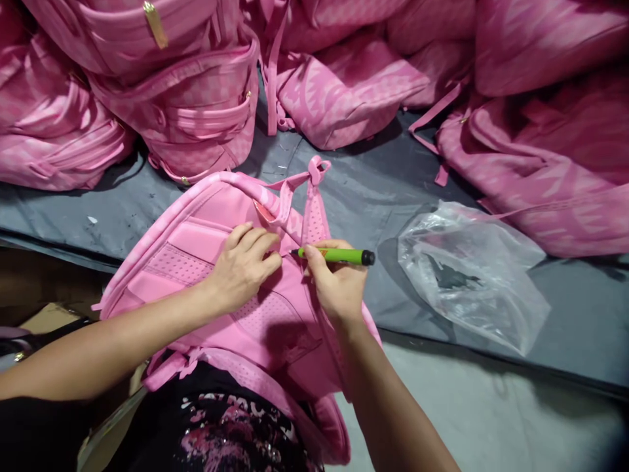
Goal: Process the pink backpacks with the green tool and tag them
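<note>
Pink backpack (221, 295) is pressed flat by the left hand (243, 265), fingers together, steadying the fabric under the green marker (339, 255) pinched by the right hand (339, 286).

You have: one pink padded fabric backpack (255, 314), nearest you; one green marker pen with a black cap (339, 255); one clear crumpled plastic bag (472, 275); at least five more pink patterned backpacks (196, 111) piled behind.

Grey cloth table (344, 190) w/ pink bags (196, 98) piled at back, pale floor (491, 413)
</note>
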Demonstrator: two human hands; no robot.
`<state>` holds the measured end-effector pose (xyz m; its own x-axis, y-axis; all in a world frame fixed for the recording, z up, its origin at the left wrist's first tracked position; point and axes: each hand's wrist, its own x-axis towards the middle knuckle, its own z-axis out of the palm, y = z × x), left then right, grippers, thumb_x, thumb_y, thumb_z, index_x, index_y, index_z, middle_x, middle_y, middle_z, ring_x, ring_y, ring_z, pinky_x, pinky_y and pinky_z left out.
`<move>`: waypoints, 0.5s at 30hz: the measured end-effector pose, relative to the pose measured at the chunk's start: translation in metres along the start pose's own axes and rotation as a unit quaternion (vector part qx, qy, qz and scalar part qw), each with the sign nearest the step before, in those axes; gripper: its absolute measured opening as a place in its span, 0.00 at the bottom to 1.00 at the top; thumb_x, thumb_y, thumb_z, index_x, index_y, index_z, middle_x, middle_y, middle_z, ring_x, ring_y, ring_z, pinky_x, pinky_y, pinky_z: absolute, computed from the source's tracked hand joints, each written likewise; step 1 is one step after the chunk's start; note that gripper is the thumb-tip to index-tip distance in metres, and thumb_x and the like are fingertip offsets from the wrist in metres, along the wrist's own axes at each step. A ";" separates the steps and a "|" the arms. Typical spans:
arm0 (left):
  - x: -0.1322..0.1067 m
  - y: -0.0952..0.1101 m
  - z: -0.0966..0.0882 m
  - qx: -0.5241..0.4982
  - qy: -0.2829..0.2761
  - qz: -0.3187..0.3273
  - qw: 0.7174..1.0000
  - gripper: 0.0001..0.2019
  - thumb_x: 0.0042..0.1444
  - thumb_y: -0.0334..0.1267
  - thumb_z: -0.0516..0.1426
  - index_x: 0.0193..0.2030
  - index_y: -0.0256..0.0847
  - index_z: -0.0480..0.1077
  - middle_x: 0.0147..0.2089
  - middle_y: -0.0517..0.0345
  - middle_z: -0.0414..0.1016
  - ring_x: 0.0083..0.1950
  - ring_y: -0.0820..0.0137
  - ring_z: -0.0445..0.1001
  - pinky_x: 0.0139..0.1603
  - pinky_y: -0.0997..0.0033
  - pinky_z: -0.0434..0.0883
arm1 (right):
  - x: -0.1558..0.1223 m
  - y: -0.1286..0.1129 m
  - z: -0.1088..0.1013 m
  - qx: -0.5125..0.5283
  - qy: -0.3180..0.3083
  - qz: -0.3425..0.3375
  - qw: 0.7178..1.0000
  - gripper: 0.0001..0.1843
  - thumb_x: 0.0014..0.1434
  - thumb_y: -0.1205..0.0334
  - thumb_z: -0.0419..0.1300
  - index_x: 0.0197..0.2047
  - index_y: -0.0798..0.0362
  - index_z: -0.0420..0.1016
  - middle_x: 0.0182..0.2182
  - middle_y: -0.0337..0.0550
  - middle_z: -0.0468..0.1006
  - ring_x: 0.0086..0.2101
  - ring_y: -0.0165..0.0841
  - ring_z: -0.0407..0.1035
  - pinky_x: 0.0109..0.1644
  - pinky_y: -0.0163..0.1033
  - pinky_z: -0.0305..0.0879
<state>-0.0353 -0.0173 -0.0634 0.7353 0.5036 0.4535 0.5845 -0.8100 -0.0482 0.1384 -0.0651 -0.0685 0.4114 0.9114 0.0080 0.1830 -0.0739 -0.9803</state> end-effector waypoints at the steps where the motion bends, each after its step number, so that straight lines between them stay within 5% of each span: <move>1: -0.002 0.001 0.000 -0.001 -0.002 -0.007 1.000 0.07 0.62 0.31 0.53 0.37 0.40 0.72 0.52 0.52 0.74 0.54 0.62 0.67 0.59 0.54 0.60 | 0.000 0.000 0.000 0.013 -0.011 0.004 1.000 0.11 0.57 0.55 0.64 0.34 0.54 0.71 0.18 0.33 0.71 0.18 0.27 0.66 0.23 0.33 0.64; 4: -0.005 0.002 0.002 -0.008 -0.011 -0.009 1.000 0.07 0.63 0.32 0.52 0.37 0.40 0.72 0.53 0.52 0.74 0.58 0.62 0.65 0.63 0.53 0.58 | 0.000 -0.001 0.001 0.023 -0.005 0.002 1.000 0.11 0.57 0.55 0.64 0.34 0.54 0.70 0.19 0.33 0.72 0.18 0.27 0.66 0.23 0.33 0.65; 15: -0.004 0.001 0.004 0.021 -0.005 0.016 1.000 0.08 0.63 0.30 0.51 0.36 0.40 0.71 0.38 0.57 0.75 0.45 0.67 0.68 0.56 0.59 0.61 | -0.002 0.002 0.001 0.006 -0.015 -0.023 1.000 0.12 0.59 0.54 0.63 0.33 0.54 0.70 0.23 0.35 0.73 0.21 0.27 0.68 0.26 0.34 0.66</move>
<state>-0.0365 -0.0194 -0.0687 0.7574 0.4802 0.4424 0.5738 -0.8128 -0.1003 0.1375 -0.0668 -0.0704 0.3758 0.9255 0.0476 0.1896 -0.0265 -0.9815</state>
